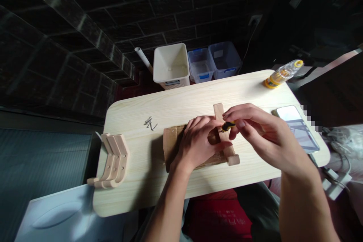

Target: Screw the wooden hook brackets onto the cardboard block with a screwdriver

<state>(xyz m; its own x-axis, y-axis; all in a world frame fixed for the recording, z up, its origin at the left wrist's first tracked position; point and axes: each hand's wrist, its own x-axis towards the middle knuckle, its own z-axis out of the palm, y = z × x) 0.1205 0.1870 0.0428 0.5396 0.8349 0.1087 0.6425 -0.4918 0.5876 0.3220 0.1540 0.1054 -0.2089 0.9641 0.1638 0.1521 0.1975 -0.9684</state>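
Observation:
A wooden hook piece (229, 150) lies across the right part of a brown cardboard block (170, 140) on the table. My left hand (198, 140) rests over the block, its thumb and fingers pressed round the middle of the wooden piece. Between the thumb and fingers of my right hand (258, 130) is a small yellow and black screwdriver (228, 126), its tip down at the wooden piece. The exact contact point is too small to tell. Several dark screws (150, 123) lie loose to the left of the block.
Several wooden hooks (115, 160) sit at the left end of the table (136, 193). A clear bottle with yellow ends (283, 73) stands at the back right, a phone (297, 128) lies at the right. Bins (171, 64) stand behind the table.

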